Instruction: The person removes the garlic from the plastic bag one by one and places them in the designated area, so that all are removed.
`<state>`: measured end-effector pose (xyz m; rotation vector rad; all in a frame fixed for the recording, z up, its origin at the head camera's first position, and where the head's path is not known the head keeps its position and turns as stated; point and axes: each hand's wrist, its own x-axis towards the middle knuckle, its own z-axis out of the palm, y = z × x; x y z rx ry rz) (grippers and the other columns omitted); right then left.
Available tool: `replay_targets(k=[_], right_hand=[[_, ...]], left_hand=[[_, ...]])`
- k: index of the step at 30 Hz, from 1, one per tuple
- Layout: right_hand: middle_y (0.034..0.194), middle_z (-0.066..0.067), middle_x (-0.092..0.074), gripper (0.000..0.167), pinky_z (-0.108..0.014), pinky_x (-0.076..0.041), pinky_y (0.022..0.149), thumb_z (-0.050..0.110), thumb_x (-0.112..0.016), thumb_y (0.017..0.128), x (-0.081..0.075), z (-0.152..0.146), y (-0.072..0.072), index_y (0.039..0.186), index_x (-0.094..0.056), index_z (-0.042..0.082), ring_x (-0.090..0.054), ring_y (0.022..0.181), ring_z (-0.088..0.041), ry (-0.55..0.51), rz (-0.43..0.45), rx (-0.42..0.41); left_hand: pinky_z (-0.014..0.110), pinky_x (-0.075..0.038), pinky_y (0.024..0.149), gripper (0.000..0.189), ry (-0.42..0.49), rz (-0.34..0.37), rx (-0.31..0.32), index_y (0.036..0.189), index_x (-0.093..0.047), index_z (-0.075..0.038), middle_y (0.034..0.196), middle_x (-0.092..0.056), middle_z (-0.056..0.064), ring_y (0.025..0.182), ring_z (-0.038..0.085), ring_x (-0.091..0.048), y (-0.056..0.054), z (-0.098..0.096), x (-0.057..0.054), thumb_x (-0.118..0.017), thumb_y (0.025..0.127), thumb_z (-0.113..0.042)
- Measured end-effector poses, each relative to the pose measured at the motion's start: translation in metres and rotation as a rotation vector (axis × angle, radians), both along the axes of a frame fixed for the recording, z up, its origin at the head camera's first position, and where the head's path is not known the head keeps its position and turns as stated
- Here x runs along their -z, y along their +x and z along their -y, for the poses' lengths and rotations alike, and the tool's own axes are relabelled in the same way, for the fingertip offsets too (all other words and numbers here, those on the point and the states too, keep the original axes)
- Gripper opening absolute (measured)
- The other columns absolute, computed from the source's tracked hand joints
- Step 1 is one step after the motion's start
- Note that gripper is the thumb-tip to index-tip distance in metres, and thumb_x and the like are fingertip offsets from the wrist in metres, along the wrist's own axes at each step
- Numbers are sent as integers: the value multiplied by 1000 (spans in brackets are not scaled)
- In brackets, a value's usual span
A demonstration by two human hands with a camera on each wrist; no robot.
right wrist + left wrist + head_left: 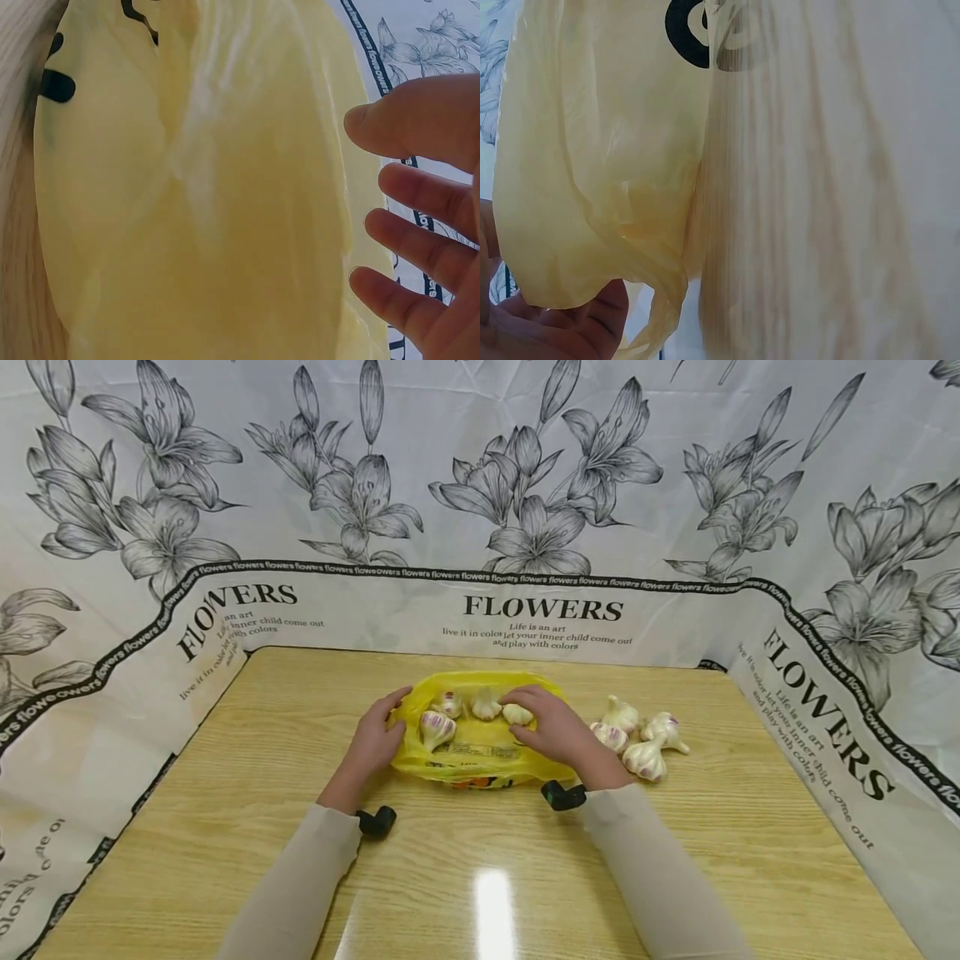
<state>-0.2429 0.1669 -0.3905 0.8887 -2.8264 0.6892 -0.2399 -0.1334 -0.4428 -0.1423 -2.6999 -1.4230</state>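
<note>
A yellow plastic bag [480,768] lies on the table with its mouth spread wide. Several garlic bulbs [437,729] sit inside it. At the bag's left edge my left hand [377,735] holds the rim, the plastic [607,150] passing between thumb and fingers in the left wrist view. My right hand [555,727] reaches over the bag's right side, fingers spread and loosely bent, beside a garlic bulb [517,714] lying in the bag. In the right wrist view, the fingers [420,225] are apart with nothing between them.
More garlic bulbs [645,760] are grouped on the wooden table [420,877], just right of my right forearm. A white flower-printed cloth [540,618] stands along the table's back and sides. Black wrist-camera mounts [564,795] hang below both wrists.
</note>
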Motion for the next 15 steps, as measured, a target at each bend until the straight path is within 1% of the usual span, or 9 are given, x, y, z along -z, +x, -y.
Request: replay_targets(k=[5, 11, 15], right_hand=[[140, -7, -51, 43, -51, -43, 105, 19, -66, 91, 4, 8, -2, 133, -57, 18, -50, 129, -31, -4, 27, -11], [137, -5, -54, 42, -50, -45, 102, 18, -66, 90, 8, 19, -3, 131, -58, 18, -53, 125, -29, 1, 10, -39], [138, -4, -53, 41, -48, -46, 102, 19, -66, 91, 9, 25, -4, 131, -58, 20, -53, 125, -28, 5, 18, -36]], left_hand=[[51, -34, 113, 53, 3, 10, -4, 148, -40, -26, 142, -46, 14, 133, 32, -42, 1, -1, -2, -46, 98, -10], [51, -33, 113, 53, -2, 10, -7, 148, -40, -27, 143, -45, 14, 134, 32, -42, 1, 1, -1, -46, 98, -10], [52, -33, 113, 53, -1, 3, -1, 148, -40, -27, 144, -45, 14, 134, 33, -42, 0, 2, -1, -46, 98, -10]])
